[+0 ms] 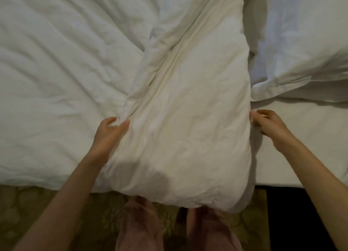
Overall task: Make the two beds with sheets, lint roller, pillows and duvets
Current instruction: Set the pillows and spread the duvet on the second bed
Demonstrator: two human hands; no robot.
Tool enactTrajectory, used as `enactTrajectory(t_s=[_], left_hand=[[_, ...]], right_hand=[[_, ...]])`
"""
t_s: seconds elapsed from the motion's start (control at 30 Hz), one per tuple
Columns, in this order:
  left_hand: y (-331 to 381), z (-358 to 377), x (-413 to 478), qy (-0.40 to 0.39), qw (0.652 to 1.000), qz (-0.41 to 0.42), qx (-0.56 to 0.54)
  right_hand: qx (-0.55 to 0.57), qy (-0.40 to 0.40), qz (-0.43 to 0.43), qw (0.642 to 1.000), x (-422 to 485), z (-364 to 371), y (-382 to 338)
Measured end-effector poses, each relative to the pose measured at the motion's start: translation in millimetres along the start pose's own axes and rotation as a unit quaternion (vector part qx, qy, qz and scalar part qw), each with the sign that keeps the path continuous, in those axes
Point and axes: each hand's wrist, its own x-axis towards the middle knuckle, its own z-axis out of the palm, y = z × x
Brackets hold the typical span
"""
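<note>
Pink-trousered legs (141,228) stand at the bed's (301,147) near edge. Left hand (111,127) rests, grip apart, on the folded white puffy duvet (188,128); right hand's (268,124) grip is unclear. Spreading it flat likely comes next.

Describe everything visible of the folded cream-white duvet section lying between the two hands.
The folded cream-white duvet section is puffy, wrinkled fabric, warmer in tone than the white bedding beside it. It lies across the bed, its near end overhanging the edge, with a long diagonal crease on its left. The left hand rests against its left side; the right hand touches its right edge, grip unclear.
</note>
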Motion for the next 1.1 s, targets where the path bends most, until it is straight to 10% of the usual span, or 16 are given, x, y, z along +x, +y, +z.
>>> enactTrajectory(t_s=[0.2,0.33,0.6,0.9,1.1], left_hand=[[50,22,51,0.189,0.976,0.109,-0.005],[31,12,76,0.194,0.978,0.048,0.06],[-8,-8,50,0.06,0.996,0.062,0.03],[-50,-13,68,0.082,0.988,0.081,0.101],[-67,-90,75,-0.008,0.995,0.029,-0.096]], right_hand=[[0.301,0.005,-0.007,0.954,42,29,-22],[0.163,0.212,0.018,0.964,60,35,-14],[-0.037,0.34,-0.073,0.937,27,44,-10],[-0.116,0.101,-0.338,0.928,-49,147,-80],[-0.086,0.17,-0.31,0.932,-48,253,-107]])
